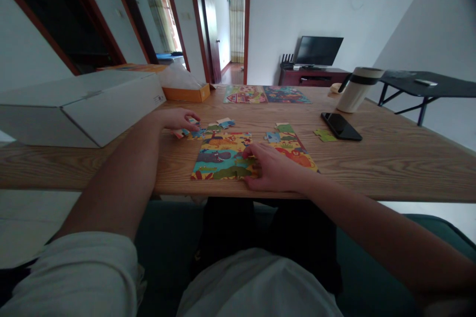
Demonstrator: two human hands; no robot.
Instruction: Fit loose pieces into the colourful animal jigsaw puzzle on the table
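A partly assembled animal jigsaw puzzle [217, 157] lies near the table's front edge, showing a hippo on blue water and a lion at the right. My right hand [273, 167] rests over its middle, thumb and forefinger apart, covering part of the picture. To the upper left, my left hand [179, 119] reaches over loose puzzle pieces [199, 132], fingers spread and touching them. Another blue-and-cream piece [226, 123] sits beyond the puzzle. Near the upper right section is a light blue piece [272, 137]. What lies under my right palm is hidden.
A white box [111, 104] and an orange box [188, 93] stand at the left. Two finished-looking picture panels [266, 94] lie at the back. At the right are a green puzzle piece [325, 135], a black phone [341, 126] and a white mug [359, 90].
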